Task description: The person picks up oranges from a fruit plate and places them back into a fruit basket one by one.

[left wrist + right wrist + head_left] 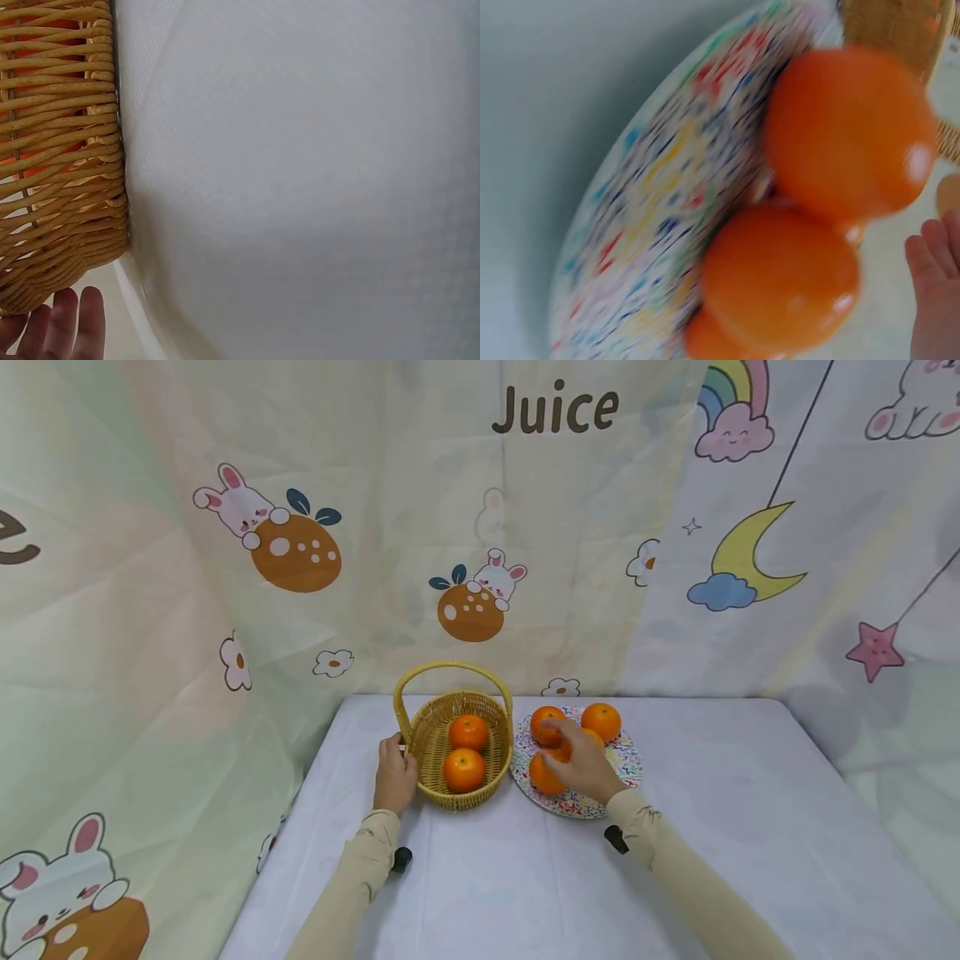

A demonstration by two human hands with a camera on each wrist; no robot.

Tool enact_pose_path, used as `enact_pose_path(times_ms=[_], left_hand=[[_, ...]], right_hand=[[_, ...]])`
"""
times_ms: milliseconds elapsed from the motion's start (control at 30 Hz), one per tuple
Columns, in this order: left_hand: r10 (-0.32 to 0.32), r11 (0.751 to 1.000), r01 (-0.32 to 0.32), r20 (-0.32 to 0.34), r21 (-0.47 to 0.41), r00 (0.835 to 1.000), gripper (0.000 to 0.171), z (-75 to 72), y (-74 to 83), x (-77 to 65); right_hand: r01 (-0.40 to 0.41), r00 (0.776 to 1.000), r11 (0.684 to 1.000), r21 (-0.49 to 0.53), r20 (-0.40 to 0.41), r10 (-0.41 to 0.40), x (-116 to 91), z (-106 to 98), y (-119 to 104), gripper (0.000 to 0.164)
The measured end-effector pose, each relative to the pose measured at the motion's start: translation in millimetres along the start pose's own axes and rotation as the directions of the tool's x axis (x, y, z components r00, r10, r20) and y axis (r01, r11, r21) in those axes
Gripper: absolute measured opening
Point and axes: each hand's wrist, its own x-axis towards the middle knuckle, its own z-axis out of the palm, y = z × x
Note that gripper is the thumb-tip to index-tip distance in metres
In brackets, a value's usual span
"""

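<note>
A yellow wicker basket (459, 801) with an arched handle stands at the back of the table, with two oranges (464, 770) inside. My left hand (395, 777) rests at its left rim near the foot of the handle. The left wrist view shows those fingers (91, 322) extended against the woven wall. Right of the basket, a plate (628, 764) with colourful specks carries several oranges (601, 722). Over these is my right hand (591, 768), thumb and fingers spread apart. In the right wrist view its fingers (928, 266) lie beside the oranges and hold nothing.
A white cloth covers the table (495, 885). Behind it hangs a printed fabric backdrop (390, 527) with rabbits and fruit, close to the basket and plate. The plate's left edge lies right beside the basket.
</note>
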Motion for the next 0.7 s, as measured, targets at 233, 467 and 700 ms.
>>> enact_pose_path(times_ms=[233, 467, 700], left_hand=[[-0.019, 1.0, 0.019, 0.006, -0.011, 1.0, 0.042, -1.0, 0.8, -0.6], [-0.029, 1.0, 0.029, 0.005, 0.004, 1.0, 0.041, -0.9, 1.7, -1.4], [-0.026, 1.0, 0.026, -0.009, 0.01, 1.0, 0.04, -0.8, 1.5, -0.7]], right_hand=[[-0.073, 0.992, 0.997, -0.033, -0.104, 0.069, -4, -18, 26, 0.054], [-0.141, 0.981, 0.99, 0.018, -0.134, 0.142, -12, -24, 43, 0.055], [-0.186, 0.974, 0.983, 0.006, -0.133, 0.185, -19, -22, 54, 0.059]])
